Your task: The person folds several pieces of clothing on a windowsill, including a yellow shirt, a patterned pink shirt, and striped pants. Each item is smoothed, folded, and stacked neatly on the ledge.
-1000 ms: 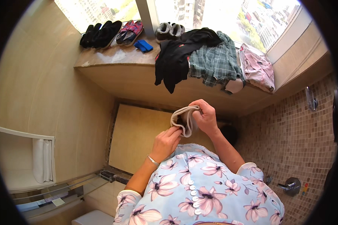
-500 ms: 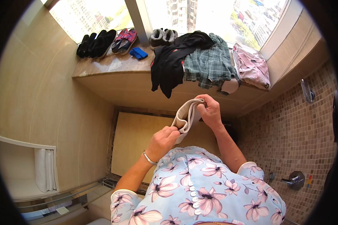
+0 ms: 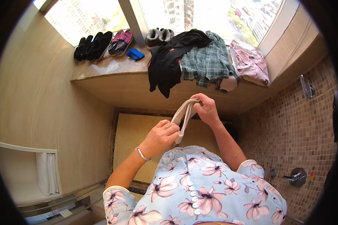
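A beige cloth garment (image 3: 183,114) hangs in front of my body, held at both ends. Its thick edge forms a narrow loop, with a gap between the two layers. My left hand (image 3: 160,137) has its fingers closed on the near left end. At the far right end, my right hand (image 3: 207,110) pinches the edge between thumb and fingers. The lower part of the garment is hidden behind my left hand and my floral shirt.
On the window ledge (image 3: 97,83) lie a black top (image 3: 167,63), a green plaid garment (image 3: 204,62), a folded pink shirt (image 3: 251,65) and a blue cloth (image 3: 135,54). Several shoes (image 3: 98,45) stand at its left. A shower tap (image 3: 298,177) juts from the mosaic wall at right.
Between my hands the garment's loop has become narrower and flatter. My left hand has turned slightly over the edge, and my right hand has shifted a little left.
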A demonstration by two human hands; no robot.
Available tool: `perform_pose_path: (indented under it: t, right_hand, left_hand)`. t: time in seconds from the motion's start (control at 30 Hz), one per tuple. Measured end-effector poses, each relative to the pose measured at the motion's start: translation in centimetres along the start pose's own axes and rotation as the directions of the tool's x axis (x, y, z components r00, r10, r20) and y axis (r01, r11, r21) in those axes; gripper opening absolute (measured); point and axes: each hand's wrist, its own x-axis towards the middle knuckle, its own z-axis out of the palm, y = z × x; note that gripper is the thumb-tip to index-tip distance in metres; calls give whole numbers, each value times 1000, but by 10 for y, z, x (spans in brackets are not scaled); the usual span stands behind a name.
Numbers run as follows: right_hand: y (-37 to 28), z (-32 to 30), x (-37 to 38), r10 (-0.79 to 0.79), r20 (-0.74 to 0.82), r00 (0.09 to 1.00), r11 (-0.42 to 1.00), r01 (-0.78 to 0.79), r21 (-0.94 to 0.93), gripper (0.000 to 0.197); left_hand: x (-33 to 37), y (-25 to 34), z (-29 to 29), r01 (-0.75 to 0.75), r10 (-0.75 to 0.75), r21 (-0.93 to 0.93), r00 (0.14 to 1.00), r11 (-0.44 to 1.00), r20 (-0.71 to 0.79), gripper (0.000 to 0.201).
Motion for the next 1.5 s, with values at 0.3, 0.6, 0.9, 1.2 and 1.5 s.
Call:
perform_pose_path:
  t: [0.3, 0.6, 0.9, 1.2, 1.5]
  right_hand:
    - [4, 1, 5, 121, 26, 992, 991, -122, 52, 23]
    - [-19, -21, 11, 196, 312, 930, 776, -342, 530, 22]
    - [-155, -34, 23, -308, 436, 846, 213, -385, 898, 30]
    - [-43, 71, 110, 312, 342, 886, 341, -441, 830, 26]
    - [164, 32, -98, 685, 698, 208, -9, -956, 293, 67]
  left_hand:
    - [-5, -17, -10, -40, 45, -66, 996, 997, 76, 15]
    - [-12, -27, -28, 230, -367, -464, 901, 856, -231, 24]
    - [10, -20, -97, -82, -112, -947, 986, 311, -122, 18]
    - [-12, -8, 145, 323, -645, -935, 686, -145, 337, 26]
    - [-58, -33, 139, 472, -664, -838, 723, 274, 190, 41]
